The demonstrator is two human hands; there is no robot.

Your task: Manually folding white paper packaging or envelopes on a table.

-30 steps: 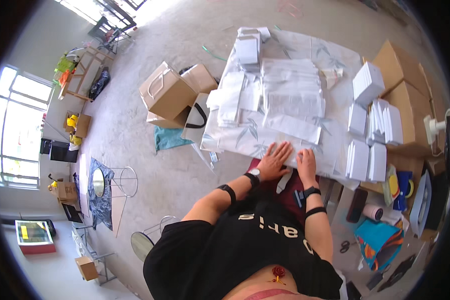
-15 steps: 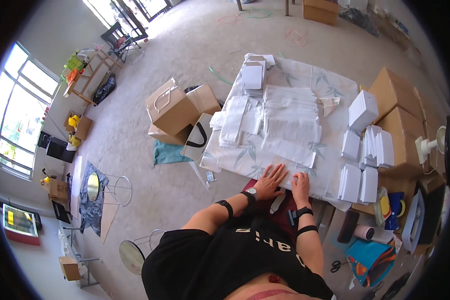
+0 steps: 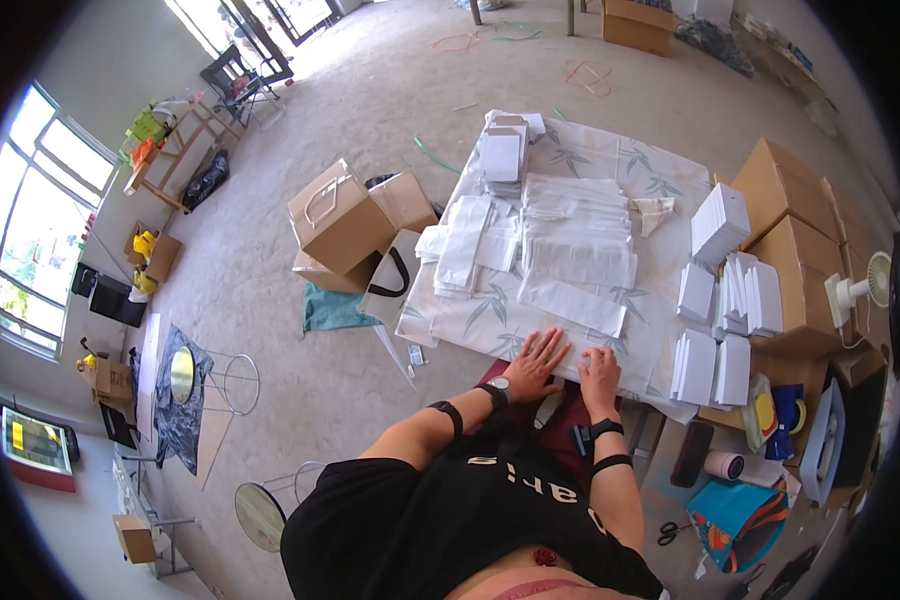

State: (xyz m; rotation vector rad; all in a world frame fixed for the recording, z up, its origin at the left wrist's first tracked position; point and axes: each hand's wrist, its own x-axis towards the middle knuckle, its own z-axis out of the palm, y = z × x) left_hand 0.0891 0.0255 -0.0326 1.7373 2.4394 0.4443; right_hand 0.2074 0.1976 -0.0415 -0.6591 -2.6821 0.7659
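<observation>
My left hand (image 3: 541, 362) lies flat at the near edge of a table, fingers spread on a pale cloth (image 3: 486, 310) printed with leaves. Close to its right, my right hand (image 3: 599, 377) rests on the same edge with its fingers slightly bent and apart. Neither hand holds anything that I can see. Just beyond them lies one flat white paper sleeve (image 3: 583, 308). Behind it is a wide stack of similar white sleeves (image 3: 578, 235), with a smaller overlapping pile (image 3: 462, 245) to its left.
White box stacks (image 3: 712, 365) line the table's right side, before large cardboard boxes (image 3: 795, 270) and a small fan (image 3: 860, 290). More white pieces (image 3: 503, 155) stand at the far left corner. Cartons (image 3: 342, 220) sit left of the table; a round stool (image 3: 260, 515) stands at lower left.
My right hand's fingers have loosened from a bunched pose and now rest more spread on the table edge. My left hand stays flat in nearly the same place.
</observation>
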